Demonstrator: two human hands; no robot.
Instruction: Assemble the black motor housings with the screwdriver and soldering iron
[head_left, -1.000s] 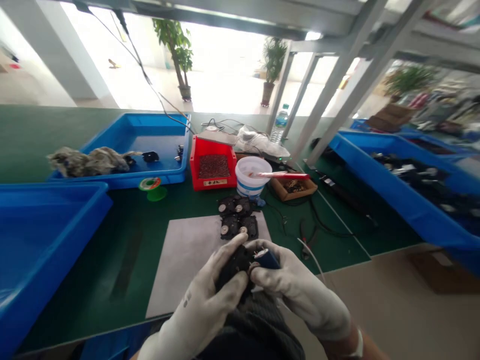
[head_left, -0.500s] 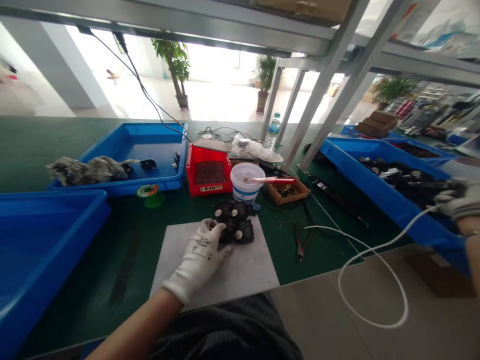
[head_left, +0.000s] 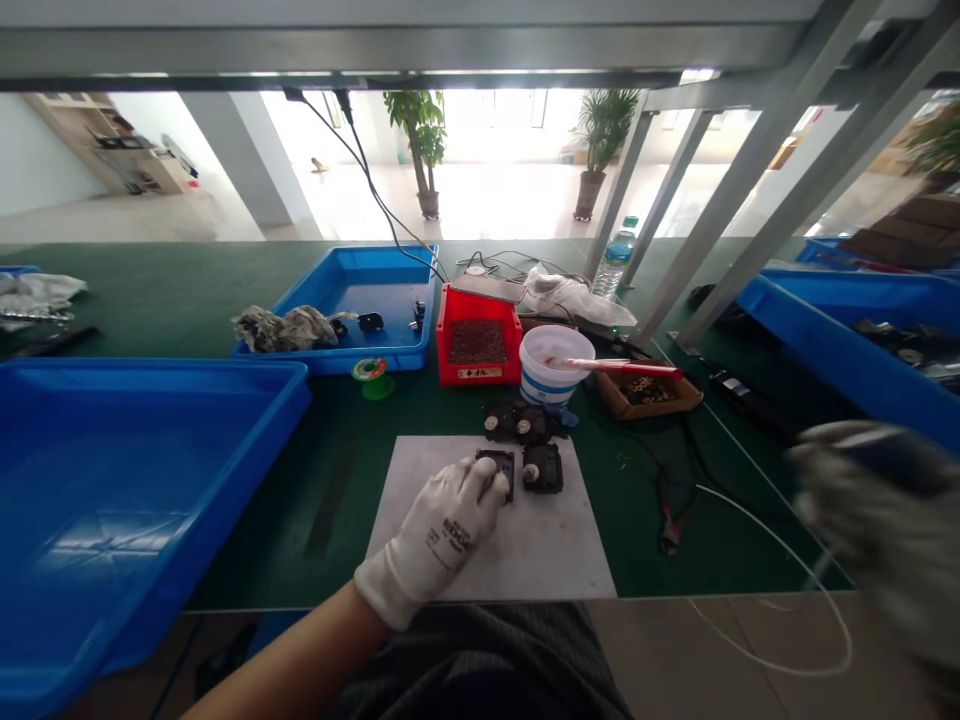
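Covering the surface (head_left: 337, 425): green top, white sheet (head_left: 540, 550) at the near edge, blue trays (head_left: 375, 300) either side, red bin (head_left: 451, 368) and white bucket (head_left: 555, 385) beyond.
Room: bright, potted plants (head_left: 427, 145) behind, metal frame (head_left: 450, 50) overhead.
Black part (head_left: 504, 468): lying flat on the white sheet, left of a similar part (head_left: 546, 470), near it.
Direction: visible right edge running away from the person; full long axis hidden.
Left hand (head_left: 442, 535): gloved, fingers bent together over the black part; clamping impossible to tell.
Right hand (head_left: 885, 540): blurred, far right; finger state impossible to tell.
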